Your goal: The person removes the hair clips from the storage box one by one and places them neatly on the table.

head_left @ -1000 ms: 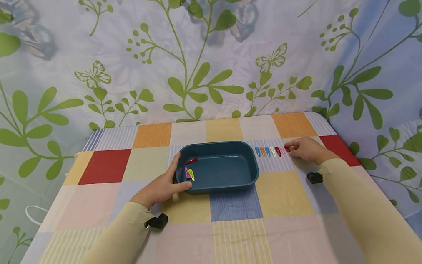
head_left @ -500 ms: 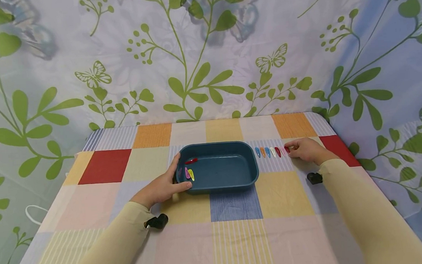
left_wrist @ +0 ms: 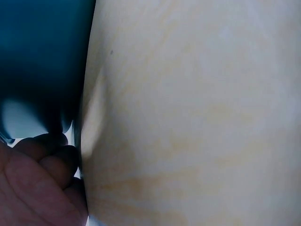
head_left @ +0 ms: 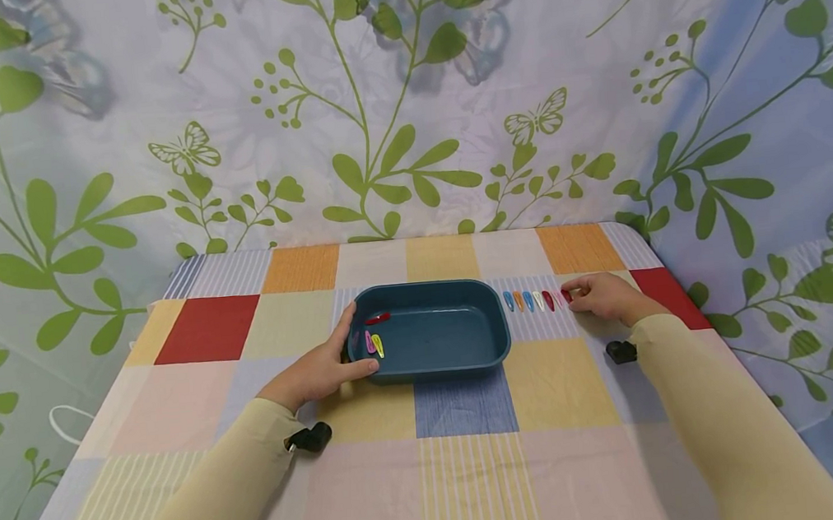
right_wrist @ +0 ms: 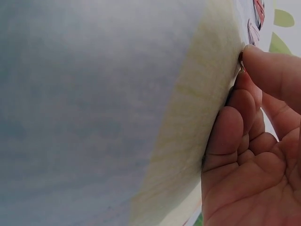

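Note:
A dark teal plastic tray (head_left: 441, 371) sits mid-table. My left hand (head_left: 322, 371) grips its left end, thumb at the front rim and fingers along the side; the left wrist view shows curled fingers (left_wrist: 59, 165) against the tray's wall. Inside lie a red hair clip (head_left: 378, 319), a pink one (head_left: 369, 343) and a yellow one (head_left: 378, 345). To the tray's right runs a row of snap hair clips, among them an orange one (head_left: 518, 301) and a white one (head_left: 538, 300). At the row's right end my right hand (head_left: 605, 295) pinches a red hair clip (head_left: 567, 295), mostly hidden by the fingertips.
A patchwork cloth (head_left: 473, 486) covers the table. Leaf-printed curtains (head_left: 405, 129) hang behind it and at both sides. A white cable loop (head_left: 66, 423) shows past the table's left edge.

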Motion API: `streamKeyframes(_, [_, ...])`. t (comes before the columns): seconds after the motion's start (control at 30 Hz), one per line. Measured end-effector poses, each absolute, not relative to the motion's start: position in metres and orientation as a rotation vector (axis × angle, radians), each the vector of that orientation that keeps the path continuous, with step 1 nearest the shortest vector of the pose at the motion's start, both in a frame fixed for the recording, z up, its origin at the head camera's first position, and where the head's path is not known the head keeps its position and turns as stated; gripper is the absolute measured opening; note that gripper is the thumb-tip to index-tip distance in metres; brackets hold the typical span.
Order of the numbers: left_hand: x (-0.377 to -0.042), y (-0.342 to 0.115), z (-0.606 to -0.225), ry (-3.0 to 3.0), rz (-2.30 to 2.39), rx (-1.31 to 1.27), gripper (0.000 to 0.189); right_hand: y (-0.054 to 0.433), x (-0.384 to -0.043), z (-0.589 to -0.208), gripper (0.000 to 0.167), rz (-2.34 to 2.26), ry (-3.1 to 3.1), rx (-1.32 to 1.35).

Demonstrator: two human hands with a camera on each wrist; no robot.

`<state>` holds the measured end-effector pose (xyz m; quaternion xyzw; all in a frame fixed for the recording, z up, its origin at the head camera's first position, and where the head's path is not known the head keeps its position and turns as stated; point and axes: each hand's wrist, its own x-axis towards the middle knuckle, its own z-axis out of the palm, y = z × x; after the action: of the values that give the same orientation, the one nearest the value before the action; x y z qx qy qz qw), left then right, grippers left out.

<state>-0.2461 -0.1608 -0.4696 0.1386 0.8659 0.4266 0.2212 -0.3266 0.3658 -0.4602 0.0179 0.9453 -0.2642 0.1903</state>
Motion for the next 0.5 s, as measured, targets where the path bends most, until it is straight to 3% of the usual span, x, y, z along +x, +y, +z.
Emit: streamKeyframes(0.5, [-0.246, -0.161, -0.468, 2.400, 1.160, 0.385, 0.112, 0.363, -0.331, -0.444, 0.056, -0.804, 2.703, -0.003])
